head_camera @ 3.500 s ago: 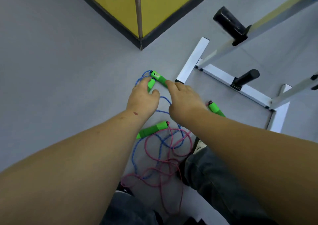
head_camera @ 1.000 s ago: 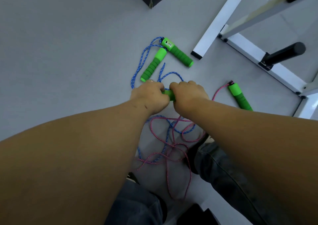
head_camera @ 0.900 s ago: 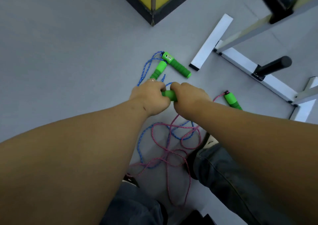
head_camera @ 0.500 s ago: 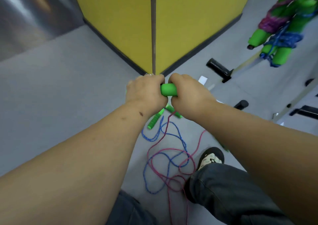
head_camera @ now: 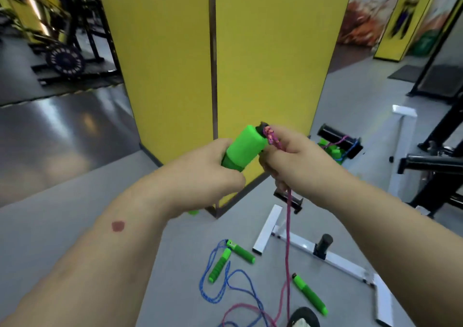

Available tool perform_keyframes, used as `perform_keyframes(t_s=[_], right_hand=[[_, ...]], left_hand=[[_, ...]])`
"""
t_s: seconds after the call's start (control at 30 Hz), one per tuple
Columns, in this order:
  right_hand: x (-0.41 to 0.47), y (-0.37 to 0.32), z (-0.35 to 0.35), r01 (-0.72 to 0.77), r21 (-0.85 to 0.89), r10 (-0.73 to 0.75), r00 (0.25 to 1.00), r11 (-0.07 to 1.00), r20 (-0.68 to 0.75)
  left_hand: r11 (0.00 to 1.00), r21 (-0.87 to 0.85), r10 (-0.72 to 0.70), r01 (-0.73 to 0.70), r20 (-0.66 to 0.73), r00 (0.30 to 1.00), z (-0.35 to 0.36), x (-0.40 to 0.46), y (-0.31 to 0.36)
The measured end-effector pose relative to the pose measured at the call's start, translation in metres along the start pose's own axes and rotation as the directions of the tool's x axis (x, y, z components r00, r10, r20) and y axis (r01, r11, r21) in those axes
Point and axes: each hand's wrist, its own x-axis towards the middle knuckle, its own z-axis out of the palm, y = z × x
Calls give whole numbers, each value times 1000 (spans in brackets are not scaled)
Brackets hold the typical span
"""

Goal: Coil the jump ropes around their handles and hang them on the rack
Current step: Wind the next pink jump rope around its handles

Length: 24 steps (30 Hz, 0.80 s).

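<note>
Held handle: the green handle (head_camera: 241, 149) is up in the air at the middle of the view. Its long line runs from 7 o'clock to 1 o'clock, and the black cap end points to 1 o'clock.
Left hand: the left hand (head_camera: 205, 169) has its fingers curled tight round the low end of the handle.
Right hand: the right hand (head_camera: 293, 161) pinches the pink rope (head_camera: 288, 239) right by the cap, fingers closed on it.
Pink rope: it hangs straight down from the right hand to the floor at 6 o'clock. Its other handle (head_camera: 310, 294) lies on the floor at 5 o'clock, long line from 11 to 5 o'clock.
Blue rope: the blue rope (head_camera: 213, 289) lies loose on the floor at 6 o'clock. Its two handles (head_camera: 230, 256) lie close together in a V.
Rack: the white rack (head_camera: 333, 259) stands at 4 o'clock with black pegs. A coiled rope bundle (head_camera: 333, 150) hangs on a high peg at 3 o'clock.
Change: half a second ago both hands gripped the handle lying sideways. Now it tilts up, and the right hand has moved onto the rope. The hands are higher too.
Look: the handle is bright green and thick with a black cap. The rope is pink with pale flecks.
</note>
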Motion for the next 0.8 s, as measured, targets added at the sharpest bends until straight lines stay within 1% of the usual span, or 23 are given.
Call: perform_keyframes(t_s=[0.03,0.07,0.1,0.13,0.17,0.2,0.23,0.27,0.3,0.33,0.4,0.47,0.5,0.53,0.57,0.6,0.63,0.67,0.7,0.73,0.8], right_hand=[[-1,-7,-5,-33,78,32,999,996,19],[-2,-12,-8,-60,74,59,998,995,15],[-2,-15,-9,-66,-37,66,998,997,2],[-5,-17,-7,-56,-235,58,998,970,0],[-8,-17,-4,-30,-425,40,999,905,14],[-12,-19,0,-12,-557,33,999,830,28],[-17,-23,3,-1,-629,25,999,777,29],[-21,-32,3,11,-641,5,1000,768,22],[-25,-43,1,21,-632,-15,1000,775,15],[-30,-56,-2,31,-625,-32,999,780,10],[-39,-76,-9,63,-657,-89,996,751,-6],[-46,-90,-12,115,-666,-167,986,737,-14],[-48,-95,-12,135,-625,-198,980,769,-32],[-48,-99,-12,138,-532,-202,977,835,-65],[-46,-104,-13,128,-354,-179,977,926,-113],[-41,-110,-16,112,-99,-127,980,989,-156],[-34,-116,-21,97,145,-70,981,985,-182],[-26,-124,-27,87,325,-27,982,942,-185],[-19,-132,-32,73,433,2,986,898,-169],[-12,-140,-37,57,496,16,990,866,-143],[-4,-152,-43,47,556,13,995,830,-103]], left_hand=[[974,-225,41,-17,100,994,-8,-9,12],[910,-415,101,-24,164,981,-15,-17,22],[835,-549,158,-34,179,971,-20,-22,33],[775,-629,187,-52,150,971,-22,-25,43],[745,-663,180,-76,89,980,-22,-25,52],[761,-639,146,-108,7,989,-21,-23,59],[803,-581,104,-132,-82,991,-19,-19,63],[837,-528,70,-146,-162,984,-16,-13,65],[842,-517,44,-155,-221,974,-12,-9,65],[825,-541,19,-163,-261,965,-7,-5,65],[763,-620,-24,-182,-309,951,1,-2,66],[659,-728,-61,-189,-302,951,5,-4,70],[587,-786,-56,-193,-278,959,4,-6,72],[522,-830,-33,-195,-248,968,3,-10,74],[476,-860,3,-187,-211,978,3,-14,75],[438,-883,45,-167,-164,986,3,-19,76],[401,-906,87,-136,-111,990,6,-24,76],[360,-927,130,-103,-59,990,9,-28,77],[327,-942,170,-73,-17,985,14,-31,78],[301,-952,200,-56,6,980,17,-34,80],[258,-964,201,-65,-12,980,19,-34,84]])
